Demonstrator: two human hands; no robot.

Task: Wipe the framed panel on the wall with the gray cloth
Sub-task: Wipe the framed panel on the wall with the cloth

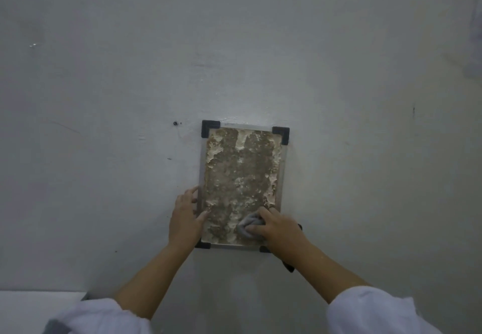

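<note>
A framed panel (242, 172) hangs on the grey wall, with a metal rim, black corner pieces and a mottled brown and white surface. My right hand (276, 225) grips a bunched gray cloth (247, 225) and presses it against the panel's lower right part. My left hand (186, 215) lies against the frame's lower left edge, its thumb on the panel face and its fingers along the rim. Both forearms reach up from white sleeves at the bottom of the view.
The grey wall (104, 98) fills the view, with a small dark screw hole (175, 123) left of the frame's top corner. A white surface (34, 307) shows at the bottom left. A dark strap (288, 266) hangs under my right wrist.
</note>
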